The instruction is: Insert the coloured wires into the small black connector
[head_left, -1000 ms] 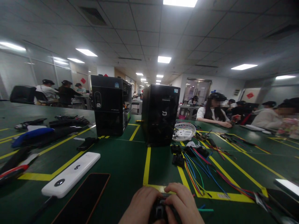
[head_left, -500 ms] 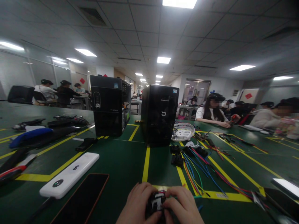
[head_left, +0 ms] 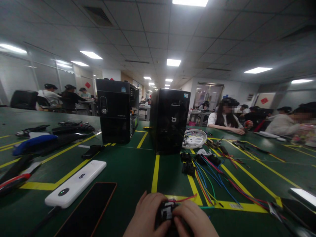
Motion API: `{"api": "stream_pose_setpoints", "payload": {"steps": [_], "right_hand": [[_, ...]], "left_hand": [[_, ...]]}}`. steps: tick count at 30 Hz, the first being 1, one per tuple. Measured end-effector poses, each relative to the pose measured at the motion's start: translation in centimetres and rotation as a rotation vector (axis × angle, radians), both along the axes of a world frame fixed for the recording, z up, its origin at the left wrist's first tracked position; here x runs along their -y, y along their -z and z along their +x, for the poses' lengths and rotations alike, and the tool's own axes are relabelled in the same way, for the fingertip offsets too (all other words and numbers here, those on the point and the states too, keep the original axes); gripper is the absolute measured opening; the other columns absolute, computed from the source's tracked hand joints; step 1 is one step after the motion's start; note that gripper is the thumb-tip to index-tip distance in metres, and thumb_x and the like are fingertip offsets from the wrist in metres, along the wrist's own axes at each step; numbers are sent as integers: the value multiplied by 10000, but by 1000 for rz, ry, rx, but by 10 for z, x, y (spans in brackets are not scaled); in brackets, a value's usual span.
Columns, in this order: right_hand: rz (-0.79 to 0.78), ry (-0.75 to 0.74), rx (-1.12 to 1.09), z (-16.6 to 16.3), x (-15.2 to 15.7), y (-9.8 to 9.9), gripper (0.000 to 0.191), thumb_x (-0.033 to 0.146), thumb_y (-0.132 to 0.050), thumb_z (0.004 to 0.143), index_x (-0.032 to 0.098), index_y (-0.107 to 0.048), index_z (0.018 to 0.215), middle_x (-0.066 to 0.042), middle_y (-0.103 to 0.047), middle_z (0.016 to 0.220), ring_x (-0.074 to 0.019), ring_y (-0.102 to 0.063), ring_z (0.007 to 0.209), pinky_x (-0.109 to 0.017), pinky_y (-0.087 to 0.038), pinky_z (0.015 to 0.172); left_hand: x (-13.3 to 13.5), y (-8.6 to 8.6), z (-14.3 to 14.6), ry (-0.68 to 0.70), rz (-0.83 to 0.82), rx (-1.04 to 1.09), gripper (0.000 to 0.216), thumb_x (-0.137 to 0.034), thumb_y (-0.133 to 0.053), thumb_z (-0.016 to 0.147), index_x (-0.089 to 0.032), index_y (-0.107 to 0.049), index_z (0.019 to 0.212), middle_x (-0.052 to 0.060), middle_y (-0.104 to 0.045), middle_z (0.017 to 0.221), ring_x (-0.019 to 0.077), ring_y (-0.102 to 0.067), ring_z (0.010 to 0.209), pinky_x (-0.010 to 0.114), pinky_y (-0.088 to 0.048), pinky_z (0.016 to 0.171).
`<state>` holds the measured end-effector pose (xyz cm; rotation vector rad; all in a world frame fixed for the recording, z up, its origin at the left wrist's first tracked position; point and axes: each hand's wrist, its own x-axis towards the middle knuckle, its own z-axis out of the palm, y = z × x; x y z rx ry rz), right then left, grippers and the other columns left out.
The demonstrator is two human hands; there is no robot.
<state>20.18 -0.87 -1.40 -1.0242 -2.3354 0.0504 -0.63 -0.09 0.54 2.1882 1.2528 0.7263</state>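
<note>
My left hand [head_left: 145,215] and my right hand [head_left: 195,219] are together at the bottom middle of the head view, both gripping one small black connector block [head_left: 166,212] with a pale face. A thin red wire [head_left: 184,198] runs from the block up to the right. Just right of my hands, a bundle of red, blue and green wires [head_left: 212,182] with black connectors [head_left: 188,168] lies on the green table [head_left: 130,168].
Two black computer towers [head_left: 116,112] [head_left: 170,120] stand ahead. A white power bank [head_left: 75,183] and a dark phone [head_left: 91,207] lie to the left, tools [head_left: 37,141] further left. A white fan grille [head_left: 194,138] sits behind the wires. Other people sit at far tables.
My hands have turned the connector block so its pale face shows, and a red wire now sticks out to the right. The view shifted slightly.
</note>
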Motion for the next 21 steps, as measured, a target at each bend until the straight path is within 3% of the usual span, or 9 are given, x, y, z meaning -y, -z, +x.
{"api": "stream_pose_setpoints", "payload": {"steps": [7, 21], "right_hand": [[115, 134, -15, 12, -3, -11, 280, 53, -487, 879, 255, -561, 1057, -34, -666, 997, -174, -666, 895, -319, -586, 771], [36, 113, 60, 9, -3, -2, 246, 51, -485, 893, 258, -565, 998, -12, -658, 916, -188, -640, 834, -348, -544, 726]], "left_hand": [[1, -1, 0, 35, -30, 6, 468, -115, -677, 762, -216, -625, 1217, 89, -673, 1243, 314, -586, 1195, 585, -222, 1139], [-2, -4, 5, 31, -81, -56, 379, -165, -768, 757, -171, -640, 1113, 100, -686, 1144, 326, -608, 1126, 596, -244, 1116]]}}
